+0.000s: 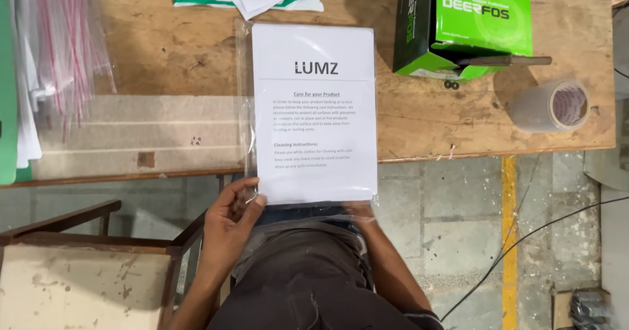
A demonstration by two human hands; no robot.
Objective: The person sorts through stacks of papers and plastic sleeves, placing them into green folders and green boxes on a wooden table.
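Already I am holding the printed sheet (314,114) mostly inside its clear sleeve (246,107), lying on the tabletop (170,48) edge. My left hand (229,222) fingers are pinching the near corner; my right hand (359,209) is gripping underneath, barely visible. Sealing looks undone.

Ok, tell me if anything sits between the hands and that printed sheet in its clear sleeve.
Nothing visible does. The left hand already grips the lower left corner of the printed sheet, and the right hand touches its bottom edge from beneath, mostly hidden. The green box stands apart on the wooden table.
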